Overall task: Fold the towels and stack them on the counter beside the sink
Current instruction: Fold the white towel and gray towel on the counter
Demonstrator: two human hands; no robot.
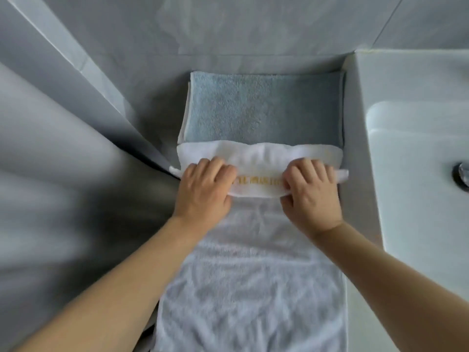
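A long white towel (251, 270) lies lengthwise on the counter and runs toward me. Its far end, with yellow embroidered lettering, is turned back on itself. My left hand (205, 189) and my right hand (311, 191) grip that turned end side by side, fingers curled over the fold and thumbs tucked under its edge. Just beyond it a folded blue towel (264, 107) lies flat against the back wall, on top of a pale folded towel whose edge shows at its left side.
A white sink basin (416, 158) with a metal drain fitting (462, 174) borders the counter on the right. Grey tiled wall (253, 29) stands behind the towels. A grey wall panel (63, 110) slants in along the left.
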